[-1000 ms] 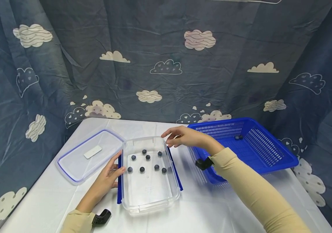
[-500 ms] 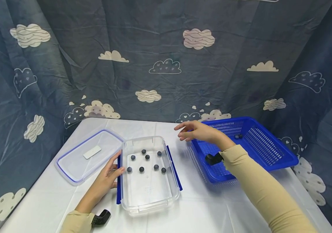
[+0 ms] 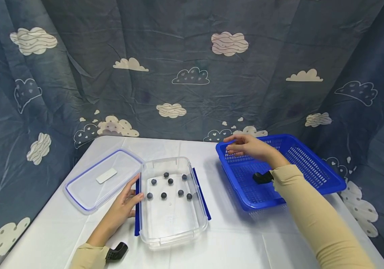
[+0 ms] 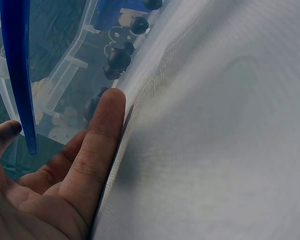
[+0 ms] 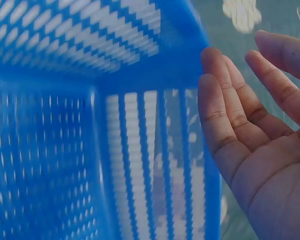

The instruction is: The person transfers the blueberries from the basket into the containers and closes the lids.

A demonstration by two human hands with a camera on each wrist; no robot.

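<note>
As the right hand (image 3: 252, 147) shifts: over the last second it has passed from the far right corner of the clear box (image 3: 169, 220) to above the left part of the blue basket (image 3: 243, 172).
Bearing on the work: the right hand is now nearest the basket, while the same eight dark balls (image 3: 163, 195) lie in the box, so its contents appear unaltered.
Right fingers: loosely bent and apart, nothing seen between them; contact with the basket cannot be told.
Left hand (image 3: 121, 207): unmoved at the box's left side, fingers fairly straight, thumb reaching the rim across the blue side flap (image 3: 137, 220).
Appearance of the balls: round, matt, blue-black, berry-like, spread singly over the far half of the box floor.
Box: transparent, upright, uncovered.
Clear lid (image 3: 124, 164): blue-edged, flat on the white tablecloth (image 3: 232, 239), left of the box.
</note>
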